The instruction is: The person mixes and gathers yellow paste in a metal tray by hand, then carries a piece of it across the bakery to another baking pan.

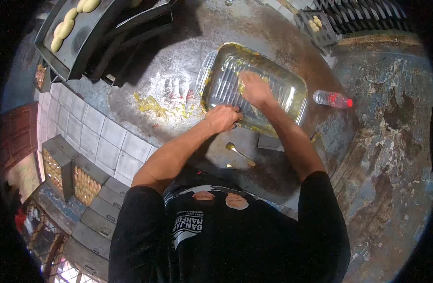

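Observation:
A clear rectangular tub with yellow-green smears inside stands on the stained worktop. My left hand is closed round the tub's near rim, at its left part. Inside the tub is my right hand, its fingers bent down towards the smeared bottom; whether they hold anything is hidden. A spoon-like tool with yellow residue lies near the worktop's front edge. Yellow-green and reddish residue is spread on the worktop left of the tub.
A plastic bottle with a red cap lies right of the tub. Stacked dark trays with pale dough pieces stand upper left. A small tray with dough balls is upper right. Metal boxes stand lower left.

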Demonstrator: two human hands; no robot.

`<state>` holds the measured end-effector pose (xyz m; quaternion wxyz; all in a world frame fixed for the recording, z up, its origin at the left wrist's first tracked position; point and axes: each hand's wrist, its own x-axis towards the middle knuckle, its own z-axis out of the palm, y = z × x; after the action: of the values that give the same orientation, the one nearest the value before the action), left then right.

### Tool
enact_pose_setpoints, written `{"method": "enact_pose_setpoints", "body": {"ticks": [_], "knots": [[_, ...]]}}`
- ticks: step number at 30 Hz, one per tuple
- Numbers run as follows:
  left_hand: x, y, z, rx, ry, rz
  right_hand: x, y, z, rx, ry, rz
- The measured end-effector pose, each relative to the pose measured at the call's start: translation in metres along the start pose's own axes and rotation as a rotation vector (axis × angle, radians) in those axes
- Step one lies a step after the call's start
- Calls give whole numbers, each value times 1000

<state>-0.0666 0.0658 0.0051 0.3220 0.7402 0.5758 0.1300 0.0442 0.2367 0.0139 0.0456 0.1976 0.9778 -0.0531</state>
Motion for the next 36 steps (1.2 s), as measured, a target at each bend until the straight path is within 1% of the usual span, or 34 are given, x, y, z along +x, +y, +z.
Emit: {"method": "enact_pose_setpoints", "body": {"ticks": [1, 2, 4, 5, 7, 8, 10, 11, 13, 14, 16, 17, 19, 20, 22, 23, 25, 30, 32, 34, 35, 36], "knots": [[0, -1, 1, -1, 4, -7, 5, -5, 6, 20, -157, 65], [1, -2, 3, -2, 7, -11, 9, -10, 12, 20, -159, 57], [0, 0, 7, -10, 11, -12, 10, -17, 22, -190, -416, 28], [1, 0, 6, 9, 6, -11, 8, -17, 29, -197, -417, 28], [1, -2, 7, 31, 3, -21, 6, -28, 32, -408, -244, -138], [2, -3, 8, 30, 3, -11, 8, -32, 27, -404, -241, -141], [2, -2, 5, 29, 1, 8, 9, -32, 12, -439, -322, -174], [1, -1, 0, 22, -9, 10, 9, -26, 15, -439, -323, -167], [1, 2, -4, 18, -17, 14, 18, -3, 24, -247, -476, -211], [0, 1, -2, 14, -6, 17, 20, 11, 31, -248, -474, -210], [-1, 0, -2, 10, 5, 14, 18, 39, 43, 59, -340, -169], [0, 2, -4, -2, -14, -5, 14, 43, 27, 60, -341, -169], [0, 5, -7, -15, -36, -22, 5, 56, -3, 312, -313, -156], [0, 5, -9, -13, -42, -34, 0, 64, 3, 313, -312, -156], [-1, 6, -9, -13, -51, -49, -10, 70, 13, 314, -202, -64], [-2, 4, -8, -13, -35, -33, -13, 74, 11, 317, -199, -63], [-3, 2, -7, -10, -25, -17, -27, 77, 5, 472, -273, 65], [-1, 4, -10, -21, -73, -43, -55, 77, 3, 531, -229, 104], [-1, 2, -7, -21, -56, -27, -68, 83, 10, 554, -202, 118], [-1, 1, -5, -23, -32, -17, -78, 87, 15, 582, -85, 145], [-1, 1, -5, -19, -36, -22, -83, 91, 15, 582, -83, 146], [-2, 0, -5, -14, -41, -26, -89, 94, 15, 545, -136, 168]]}}
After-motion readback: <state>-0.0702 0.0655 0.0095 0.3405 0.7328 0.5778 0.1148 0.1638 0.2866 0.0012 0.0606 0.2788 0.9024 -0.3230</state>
